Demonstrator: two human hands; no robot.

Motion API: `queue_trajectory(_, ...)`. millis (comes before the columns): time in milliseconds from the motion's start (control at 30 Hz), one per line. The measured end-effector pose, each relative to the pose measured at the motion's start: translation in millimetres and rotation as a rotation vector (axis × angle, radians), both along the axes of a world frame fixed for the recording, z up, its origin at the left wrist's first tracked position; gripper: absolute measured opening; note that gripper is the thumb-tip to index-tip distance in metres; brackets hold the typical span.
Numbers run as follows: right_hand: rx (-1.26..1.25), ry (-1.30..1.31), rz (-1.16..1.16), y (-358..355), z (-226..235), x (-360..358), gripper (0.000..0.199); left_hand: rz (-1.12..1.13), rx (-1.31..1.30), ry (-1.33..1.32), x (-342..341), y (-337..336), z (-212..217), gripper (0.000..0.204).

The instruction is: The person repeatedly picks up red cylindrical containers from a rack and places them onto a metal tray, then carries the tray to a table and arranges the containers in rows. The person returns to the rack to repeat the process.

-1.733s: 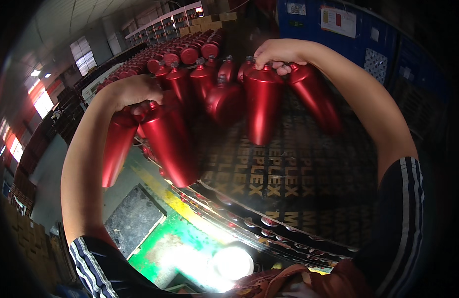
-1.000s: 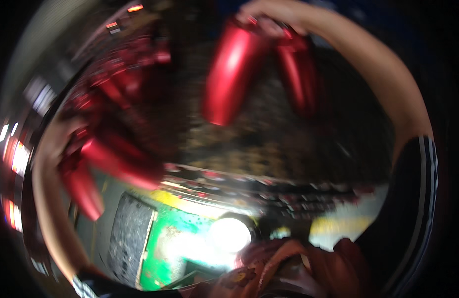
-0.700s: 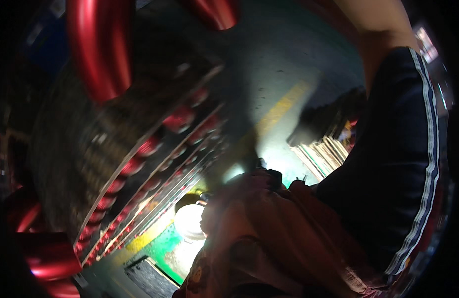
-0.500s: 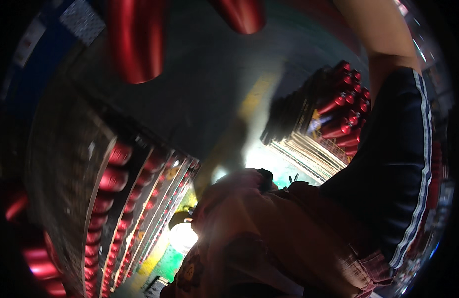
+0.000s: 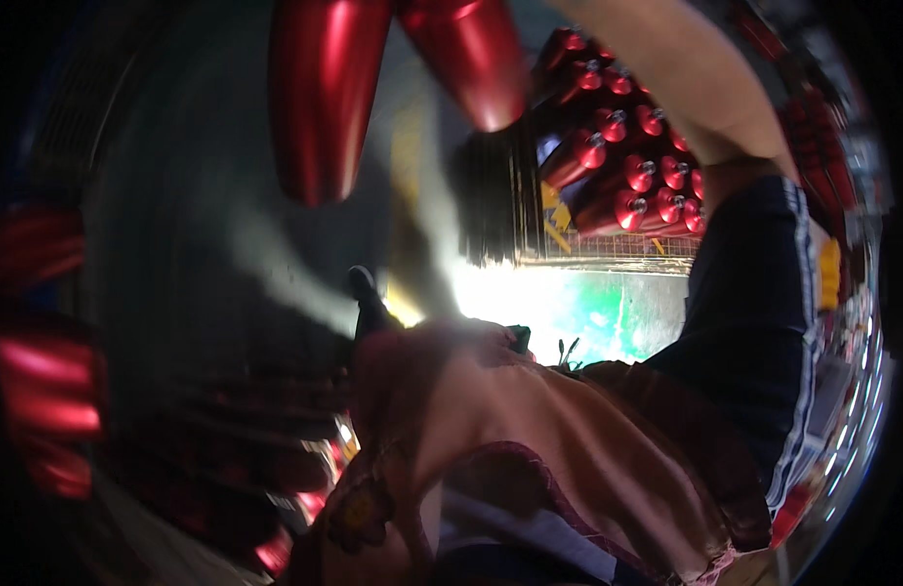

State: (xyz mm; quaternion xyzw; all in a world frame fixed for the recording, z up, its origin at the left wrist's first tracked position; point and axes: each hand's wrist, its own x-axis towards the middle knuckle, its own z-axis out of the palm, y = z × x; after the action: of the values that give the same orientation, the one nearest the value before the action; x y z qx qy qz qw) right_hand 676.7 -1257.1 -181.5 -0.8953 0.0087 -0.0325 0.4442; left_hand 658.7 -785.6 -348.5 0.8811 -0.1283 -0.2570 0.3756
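Two glossy red cylinders (image 5: pixel 325 98) (image 5: pixel 466 59) hang side by side at the top of the view, bottoms down, in mid-air. My right forearm (image 5: pixel 686 78) runs up past them from a dark sleeve with white stripes (image 5: pixel 754 322). The right hand itself is cut off by the top edge, above the cylinders' necks. Blurred red cylinder shapes (image 5: pixel 41 391) fill the far left edge. My left hand is nowhere in the picture. My own reddish-brown clothing (image 5: pixel 530 439) fills the lower middle.
Several more red cylinders with silver valve tops (image 5: pixel 637 166) lie stacked in a wire-mesh crate at the upper right. Below it a green floor (image 5: pixel 588 308) glares brightly. A yellow floor line (image 5: pixel 408 166) runs down the dark floor. More red cylinders (image 5: pixel 276 552) show at the bottom.
The view has swung hard away from the pallet of upright cylinders, toward the floor and my body. The two cylinders on my right stayed at the top throughout. The stacked crate came into sight.
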Motion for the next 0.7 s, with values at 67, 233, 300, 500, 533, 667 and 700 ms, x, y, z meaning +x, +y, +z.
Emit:
queue_trajectory(67,-0.082,-0.033,0.063,-23,-31,34,0.023,-0.036,0.070,-0.147,116,-11,59,0.033)
queue_trajectory(233,-0.251,-0.033,-0.253,-67,-92,91,0.031,-0.122,0.605,-0.490,391,-136,176,0.033)
queue_trajectory(300,-0.210,-0.020,-0.375,-83,-103,106,0.039,-0.285,0.387,-0.331,449,-179,159,0.031)
queue_trajectory(500,0.035,0.264,-0.707,-174,-136,162,0.060,-0.506,0.243,-0.004,605,-287,19,0.025)
queue_trajectory(533,0.091,0.228,-0.726,-199,-144,173,0.059,-0.481,0.029,0.044,626,-311,-9,0.022)
queue_trajectory(667,0.182,0.133,-0.916,-311,-175,218,0.052,-0.387,-0.118,0.122,708,-429,-68,0.030)
queue_trajectory(700,0.139,0.155,-0.950,-342,-178,231,0.054,-0.362,-0.151,0.134,723,-459,-71,0.033)
